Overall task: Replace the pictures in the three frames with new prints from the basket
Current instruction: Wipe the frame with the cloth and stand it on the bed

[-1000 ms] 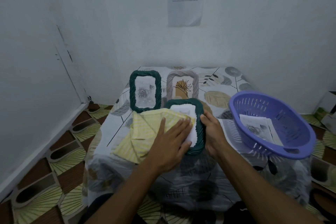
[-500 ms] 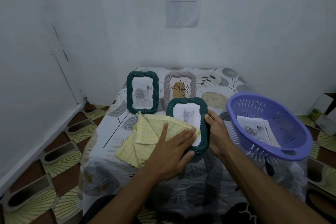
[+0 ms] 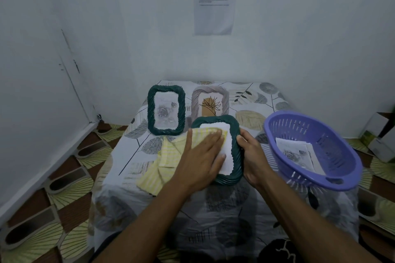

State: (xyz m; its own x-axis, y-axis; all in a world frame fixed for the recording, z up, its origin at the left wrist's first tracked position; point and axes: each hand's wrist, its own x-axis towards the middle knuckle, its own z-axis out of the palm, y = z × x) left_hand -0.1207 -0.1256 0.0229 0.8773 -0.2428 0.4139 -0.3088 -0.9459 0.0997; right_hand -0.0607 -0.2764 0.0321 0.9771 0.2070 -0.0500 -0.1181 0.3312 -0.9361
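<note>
Cloth [image 3: 168,156] now higher on frame [image 3: 213,119], under flat left hand [image 3: 201,160]; right hand [image 3: 254,160] round rim.

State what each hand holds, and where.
Right hand grips the near green frame by its right edge. Left hand holds nothing, pressing the yellow cloth onto it.

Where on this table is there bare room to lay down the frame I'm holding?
Bare table shows at the back right, between the grey frame and the purple basket, and along the near edge in front of the held green frame. The yellow cloth crowds the left middle.
</note>
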